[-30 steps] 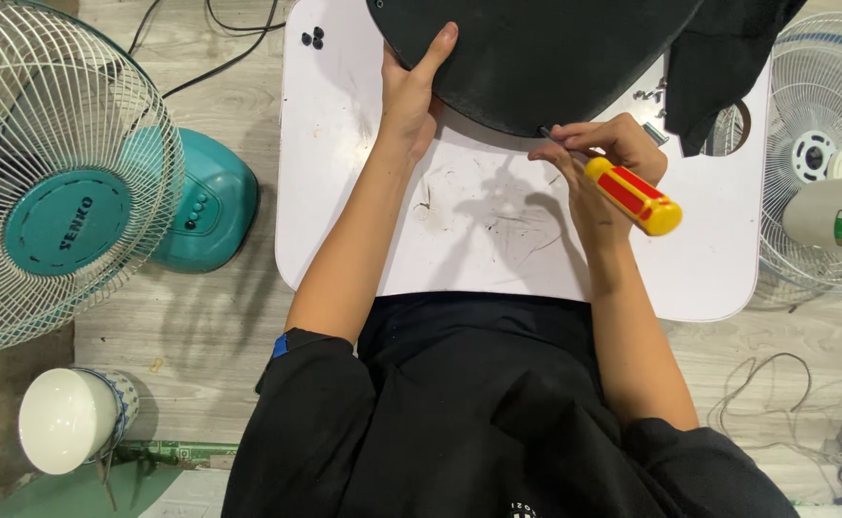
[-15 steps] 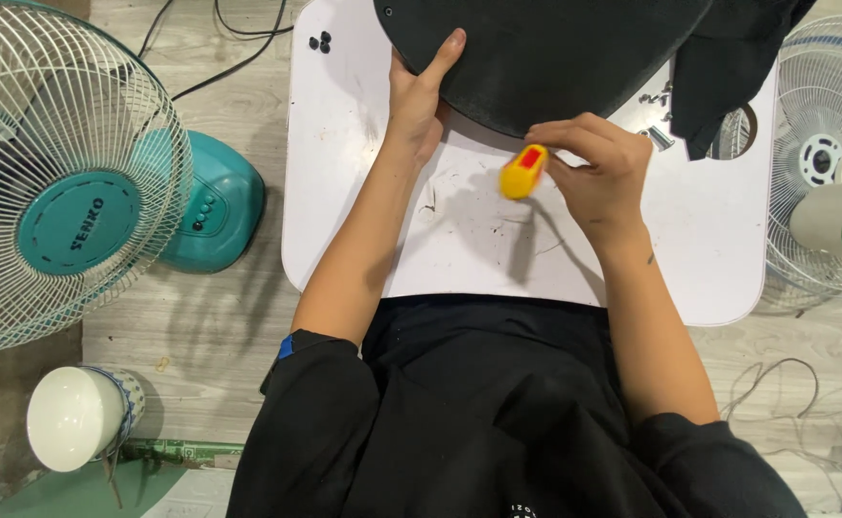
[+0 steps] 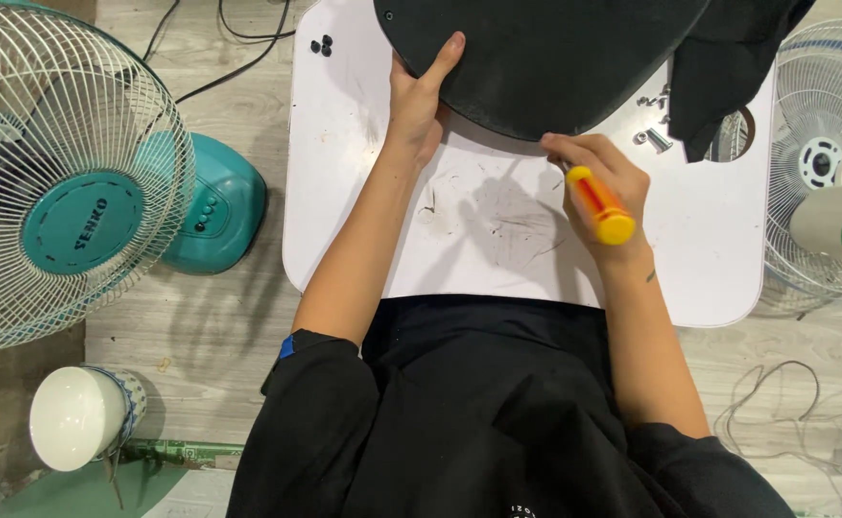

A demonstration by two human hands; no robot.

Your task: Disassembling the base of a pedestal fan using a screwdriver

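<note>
A large black rounded fan base (image 3: pixel 536 58) lies at the far side of a small white table (image 3: pixel 363 230). My left hand (image 3: pixel 419 101) rests flat on the base's near left edge, thumb up along the rim. My right hand (image 3: pixel 601 182) grips a screwdriver with a yellow and red handle (image 3: pixel 601 206); its tip points at the base's near edge and is hidden by my fingers. A few loose silver screws (image 3: pixel 653 134) lie to the right of the base.
A teal fan with a white wire grille (image 3: pixel 66 182) stands on the wooden floor at left. Another fan grille and a white motor (image 3: pixel 838 216) lie at right. A white cup (image 3: pixel 80 417) sits at lower left. Cables trail at lower right.
My right hand has turned the screwdriver from pointing its handle end up to angling back toward me, its tip set at the base's edge. My left hand stays in place.
</note>
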